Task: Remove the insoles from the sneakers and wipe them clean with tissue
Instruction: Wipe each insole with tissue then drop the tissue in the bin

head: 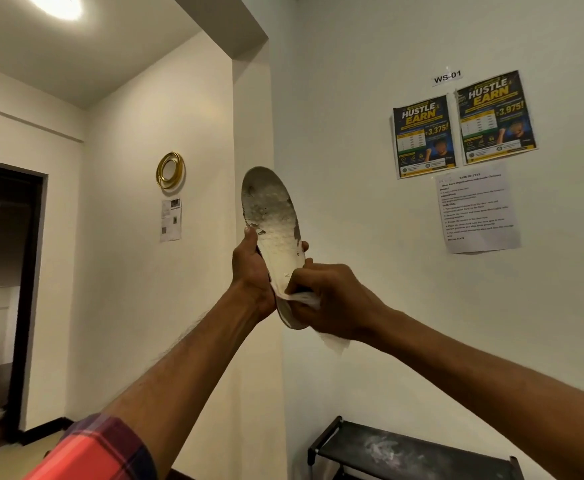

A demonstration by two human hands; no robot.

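Left hand [252, 268] lifts worn insole [273, 216] before white wall [352, 98], above black rack [411, 452].

Low black metal-framed shoe rack [418, 455] against white wall, lower right corner. Dark top shelf carries whitish dusty smudge [382, 448] near middle; no objects visible on it.

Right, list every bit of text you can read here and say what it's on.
"WS-01": small label on the wall.
"HUSTLE EARN", "3,375!": left poster.
"HUSTLE EARN", "3,975!": right poster.
Printed sheet below them: too blurred.
Small notice under the gold ring: too small.
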